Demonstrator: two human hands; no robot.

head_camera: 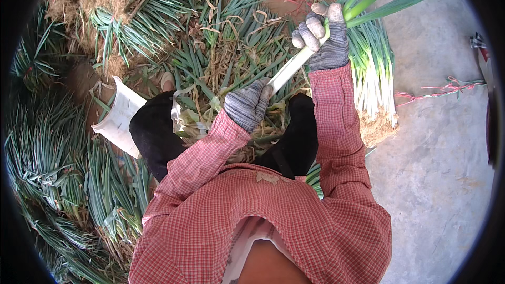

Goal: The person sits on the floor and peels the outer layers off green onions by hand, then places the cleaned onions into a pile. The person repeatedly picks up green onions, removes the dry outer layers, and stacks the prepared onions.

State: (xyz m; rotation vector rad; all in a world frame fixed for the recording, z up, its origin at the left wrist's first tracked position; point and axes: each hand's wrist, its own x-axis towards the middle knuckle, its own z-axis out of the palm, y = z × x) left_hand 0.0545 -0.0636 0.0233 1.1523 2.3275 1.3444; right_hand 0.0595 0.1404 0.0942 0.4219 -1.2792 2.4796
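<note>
A green onion (292, 67) with a thick white shank slants up to the right between my two gloved hands. My left hand (248, 104), in a grey knit glove, is closed around its lower end and hides the root. Higher up, my right hand (325, 33) grips the stalk where the white turns green, its glove fingertips stained. The green leaves fan out beyond that hand to the top right. Just right of my right forearm, a row of cleaned green onions (371, 75) with white shanks and brown roots lies on the concrete floor.
Loose leaves and dry peelings (229, 51) cover the ground ahead. Onion bundles with roots (98, 4) are heaped at upper left, more bundles (47, 154) at left. A white plastic piece (120, 116) stands by my left knee. Red and green twine (446, 88) crosses the concrete floor (430, 165).
</note>
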